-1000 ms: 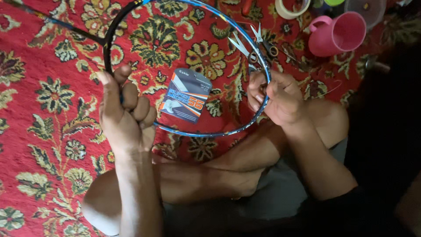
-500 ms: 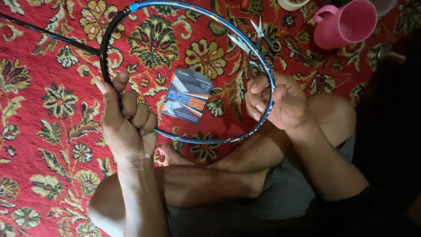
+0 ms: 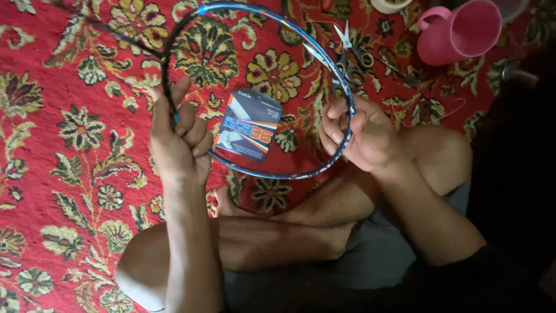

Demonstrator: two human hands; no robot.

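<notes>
Fingers of the left hand are wrapped tight round the racket frame near its throat; right hand pinches the opposite rim. The hoop looks unstrung, I think, so stringing's all left. String packet, scissors and pink mug sit on the carpet toward its far edge.

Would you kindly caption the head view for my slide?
Left hand and right hand grip an unstrung badminton racket frame above a string packet.

I see a glossy blue racket frame, a shiny printed card packet, bright metal scissors, a smooth pink plastic mug and a woven patterned carpet.
</notes>
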